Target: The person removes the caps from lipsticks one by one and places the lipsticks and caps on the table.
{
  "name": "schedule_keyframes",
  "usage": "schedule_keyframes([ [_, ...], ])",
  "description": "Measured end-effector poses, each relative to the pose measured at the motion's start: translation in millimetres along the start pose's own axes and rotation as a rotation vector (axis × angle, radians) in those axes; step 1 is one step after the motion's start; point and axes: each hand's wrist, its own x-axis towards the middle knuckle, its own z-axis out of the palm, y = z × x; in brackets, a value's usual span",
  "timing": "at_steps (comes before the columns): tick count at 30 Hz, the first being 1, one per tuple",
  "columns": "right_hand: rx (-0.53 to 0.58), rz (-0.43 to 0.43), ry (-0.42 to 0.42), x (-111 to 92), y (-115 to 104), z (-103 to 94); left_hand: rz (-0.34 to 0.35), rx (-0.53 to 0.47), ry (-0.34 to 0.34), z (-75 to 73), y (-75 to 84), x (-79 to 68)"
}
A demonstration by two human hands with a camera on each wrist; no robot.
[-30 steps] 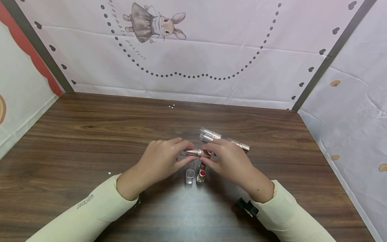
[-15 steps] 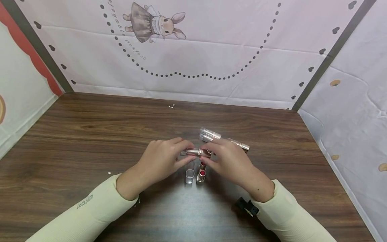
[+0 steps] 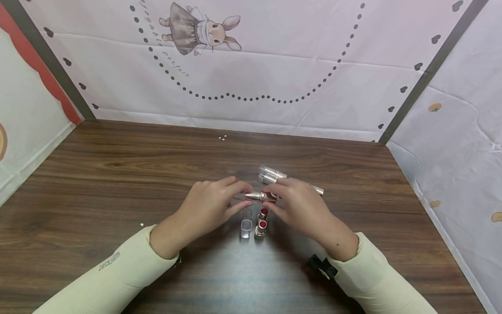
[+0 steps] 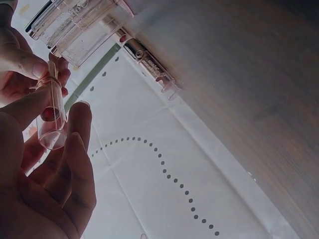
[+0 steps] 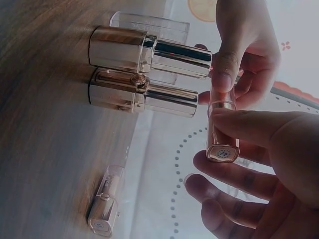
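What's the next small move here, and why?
Probably slide the clear cap off the held lipstick: the left hand pinches the cap around the red tip, the right hand the base, and two uncapped lipsticks stand beside two loose caps.

Partly covered, cropped or too small
In the head view, the right hand (image 3: 302, 207) hides most of a lying lipstick (image 3: 318, 190) behind it, the left hand (image 3: 205, 209) covers one end of the held lipstick (image 3: 255, 196), and both sleeves (image 3: 117, 268) leave the bottom edge; the left wrist's top edge crops the clear caps (image 4: 87, 37); the print (image 5: 223, 154) on the held base is illegibly small
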Motion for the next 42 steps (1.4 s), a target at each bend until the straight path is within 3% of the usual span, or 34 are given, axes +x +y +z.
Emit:
schedule_keyframes([
  [29,0.065,0.118,-0.099,1.5,6.7,1.5,-0.054,0.032,-0.049,1.0,-2.0,-0.1],
  [42,0.076,0.131,-0.117,1.7,8.8,3.4,-0.059,0.026,-0.056,2.2,-2.5,0.1],
])
